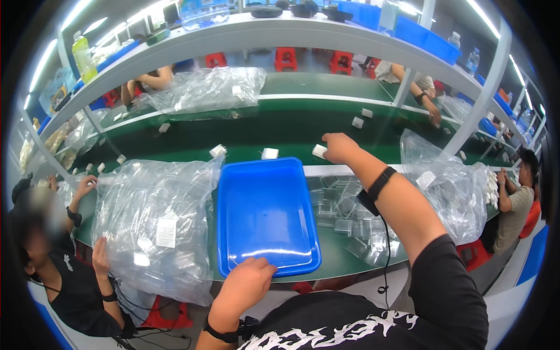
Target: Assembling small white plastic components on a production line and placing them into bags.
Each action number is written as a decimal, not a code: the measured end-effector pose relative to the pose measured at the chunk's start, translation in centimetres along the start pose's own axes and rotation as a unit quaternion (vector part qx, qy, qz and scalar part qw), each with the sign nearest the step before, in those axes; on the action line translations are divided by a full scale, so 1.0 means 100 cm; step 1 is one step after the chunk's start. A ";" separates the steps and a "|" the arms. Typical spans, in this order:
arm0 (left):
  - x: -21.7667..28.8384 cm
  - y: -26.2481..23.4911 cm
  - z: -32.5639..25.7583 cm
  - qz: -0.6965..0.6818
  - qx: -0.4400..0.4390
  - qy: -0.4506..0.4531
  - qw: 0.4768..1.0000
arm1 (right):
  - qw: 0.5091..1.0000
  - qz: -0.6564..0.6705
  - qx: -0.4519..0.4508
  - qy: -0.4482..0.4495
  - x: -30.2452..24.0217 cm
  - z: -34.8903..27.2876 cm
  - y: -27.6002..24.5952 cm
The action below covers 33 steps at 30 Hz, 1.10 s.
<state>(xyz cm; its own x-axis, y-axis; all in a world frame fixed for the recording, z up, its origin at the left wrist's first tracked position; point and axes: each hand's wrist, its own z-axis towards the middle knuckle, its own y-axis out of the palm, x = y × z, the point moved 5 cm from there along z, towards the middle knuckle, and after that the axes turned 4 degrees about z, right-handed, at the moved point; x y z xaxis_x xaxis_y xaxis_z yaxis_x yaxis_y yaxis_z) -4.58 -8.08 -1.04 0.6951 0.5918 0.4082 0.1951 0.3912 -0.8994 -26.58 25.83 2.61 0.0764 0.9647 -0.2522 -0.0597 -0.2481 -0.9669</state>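
In front of me a blue plastic tray (265,216) with nothing in it sits at the edge of the green table. My left hand (246,283) is closed over its near rim, fingertips on the edge. Stretched out past the tray, my right hand (343,149) has its fingers closed at a small white block-like piece (319,151) on the far side of the rail; the thumb is hidden. Another white piece (269,153) lies just behind the tray, and a third white piece (217,151) is left of it. Many clear plastic cases (350,219) lie loose under my right forearm.
A large clear plastic bag (157,227) stands left of the tray, touched by a co-worker's hand (100,256). Another clear bag (449,198) is at the right. The green conveyor belt (262,125) carries scattered white pieces. A grey shelf (280,38) spans overhead on posts.
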 end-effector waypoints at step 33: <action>0.096 -0.008 0.099 -0.818 -0.008 0.011 0.575 | 0.592 0.782 -0.104 -0.165 -0.057 -0.258 -0.053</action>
<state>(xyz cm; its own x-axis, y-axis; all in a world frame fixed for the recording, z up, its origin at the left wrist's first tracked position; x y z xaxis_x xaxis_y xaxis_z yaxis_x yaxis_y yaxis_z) -4.94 4.32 5.14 -0.4184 -0.5681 0.7086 0.6073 0.4051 0.6834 -1.06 19.39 8.21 -0.1108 -0.5032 -0.8570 0.3250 -0.8333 0.4473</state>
